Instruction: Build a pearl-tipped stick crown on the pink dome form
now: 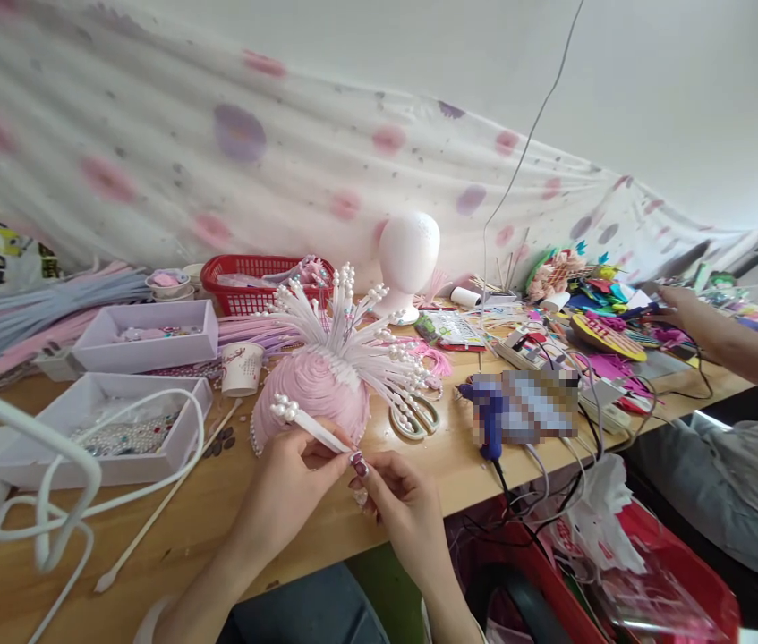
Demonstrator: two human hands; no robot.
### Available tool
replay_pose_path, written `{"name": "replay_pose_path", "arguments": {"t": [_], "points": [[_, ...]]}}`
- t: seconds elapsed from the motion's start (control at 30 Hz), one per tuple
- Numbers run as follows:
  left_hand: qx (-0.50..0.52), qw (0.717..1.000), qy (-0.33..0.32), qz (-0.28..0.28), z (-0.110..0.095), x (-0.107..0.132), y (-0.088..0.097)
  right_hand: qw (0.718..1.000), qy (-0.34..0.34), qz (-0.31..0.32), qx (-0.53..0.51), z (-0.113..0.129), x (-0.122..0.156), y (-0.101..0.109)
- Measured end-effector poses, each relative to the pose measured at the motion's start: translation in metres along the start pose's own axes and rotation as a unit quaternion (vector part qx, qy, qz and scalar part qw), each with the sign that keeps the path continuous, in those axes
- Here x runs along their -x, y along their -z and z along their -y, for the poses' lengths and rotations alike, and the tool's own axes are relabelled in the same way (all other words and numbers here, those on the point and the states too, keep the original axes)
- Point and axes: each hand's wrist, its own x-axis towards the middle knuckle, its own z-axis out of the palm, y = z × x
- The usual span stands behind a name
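Note:
My left hand point(298, 474) pinches a white strip point(319, 433) that has a cluster of pearl beads at its upper left end. At the strip's lower end, the thumb and fingers of my right hand point(400, 492) are closed on it, close to my left fingertips. Just behind both hands sits a pink dome-shaped headpiece point(304, 385) wound with strands. A fan of white strips tipped with pearls point(335, 326) rises from it. White-handled scissors point(414, 419) lie to the right of the dome, partly under the pearl strips.
White boxes of beads point(150, 333), a paper cup point(242, 368) and a looping white cable point(197, 420) are at left. Behind stand a red basket point(217, 279) and a white foam head point(409, 255). A blue glue gun point(488, 416) lies right; beyond it reaches another person's arm point(731, 338).

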Motion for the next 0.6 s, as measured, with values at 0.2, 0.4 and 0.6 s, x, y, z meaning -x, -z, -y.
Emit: {"name": "replay_pose_path", "arguments": {"t": [0.2, 0.4, 0.6], "points": [[-0.005, 1.000, -0.002, 0.005, -0.0038, -0.0013, -0.0008, 1.000, 0.003, 0.000, -0.009, 0.0031, 0.0016, -0.0008], [-0.010, 1.000, -0.008, 0.006, -0.0001, 0.0011, -0.0021, 1.000, -0.007, -0.011, -0.013, 0.0063, 0.0012, 0.0001], [-0.012, 1.000, 0.001, 0.014, -0.0053, 0.0011, 0.0031, 0.999, -0.005, 0.030, -0.027, 0.0040, -0.0003, 0.0015]]}}
